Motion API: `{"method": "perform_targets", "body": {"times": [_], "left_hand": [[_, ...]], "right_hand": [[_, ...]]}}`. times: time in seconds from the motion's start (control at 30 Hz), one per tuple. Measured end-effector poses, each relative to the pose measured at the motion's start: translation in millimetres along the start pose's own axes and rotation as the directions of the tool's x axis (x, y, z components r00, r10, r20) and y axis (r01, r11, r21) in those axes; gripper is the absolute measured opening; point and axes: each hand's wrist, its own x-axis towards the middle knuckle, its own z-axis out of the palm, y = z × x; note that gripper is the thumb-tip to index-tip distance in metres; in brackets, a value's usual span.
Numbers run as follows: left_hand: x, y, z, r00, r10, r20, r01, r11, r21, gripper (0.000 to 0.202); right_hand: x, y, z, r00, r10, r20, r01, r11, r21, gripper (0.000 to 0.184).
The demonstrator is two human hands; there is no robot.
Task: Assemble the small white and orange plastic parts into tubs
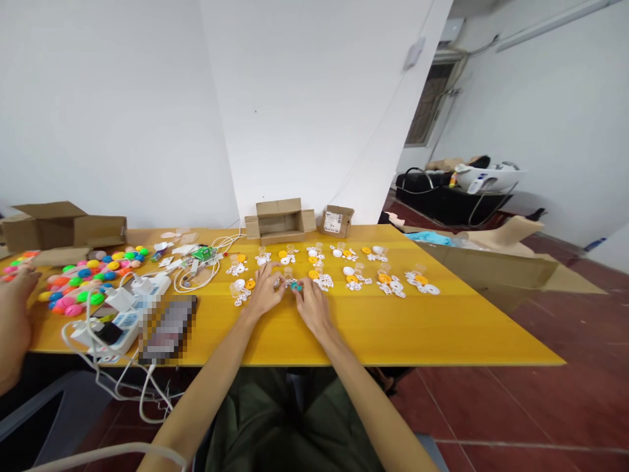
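My left hand (pixel 266 290) is over the middle of the yellow table (pixel 393 328), its fingers bent around something pale that is mostly hidden. Close beside it, my right hand (pixel 313 307) pinches a small teal piece (pixel 295 286) between its fingertips. Just beyond both hands lies a clear cup (pixel 288 272) with white bits around it. Groups of small white gears and discs, yellow discs (pixel 313 275) and clear cups surround the hands, such as white toothed parts (pixel 324 282) to the right and a clear cup (pixel 233 289) to the left.
Open cardboard boxes (pixel 280 226) stand against the wall. Leftward are a power strip (pixel 147 295) with plugs and cables, a blurred-out phone (pixel 170 328), a green circuit board (pixel 201 253) and bright plastic balls (pixel 73 309). Another person's hand (pixel 14 308) is at the far left.
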Motion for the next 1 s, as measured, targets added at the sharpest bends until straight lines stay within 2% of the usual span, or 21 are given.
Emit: {"method": "perform_targets", "body": {"times": [0.13, 0.23, 0.4, 0.6, 0.8, 1.0], "left_hand": [[-1.6, 1.7, 0.7, 0.998, 0.044, 0.05, -0.045, 0.999, 0.016, 0.014], [-2.7, 2.1, 1.7, 0.99, 0.081, 0.111, -0.084, 0.996, 0.022, 0.015], [-3.4, 2.6, 2.9, 0.984, 0.07, 0.165, -0.078, 0.996, 0.043, 0.014], [-3.4, 3.3, 1.5, 0.988, 0.023, 0.155, -0.029, 0.999, 0.042, 0.017], [-3.5, -2.1, 4.0, 0.987, -0.071, 0.141, 0.061, 0.995, 0.074, 0.021], [-2.7, -0.7, 4.2, 0.986, -0.084, 0.147, 0.071, 0.993, 0.091, 0.02]], "right_hand": [[0.4, 5.8, 4.9, 0.975, -0.006, -0.221, 0.05, 0.979, 0.196, 0.006], [0.7, 6.6, 6.9, 0.957, 0.025, -0.29, 0.056, 0.962, 0.268, 0.011], [1.0, 5.0, 4.6, 0.955, 0.075, -0.287, 0.018, 0.951, 0.308, 0.015], [1.6, 3.6, 1.0, 0.952, 0.143, -0.271, -0.039, 0.934, 0.355, 0.014], [2.0, 3.6, 0.5, 0.951, 0.16, -0.264, -0.05, 0.924, 0.378, 0.013], [2.3, 5.9, 3.4, 0.95, 0.159, -0.268, -0.052, 0.929, 0.366, 0.013]]}}
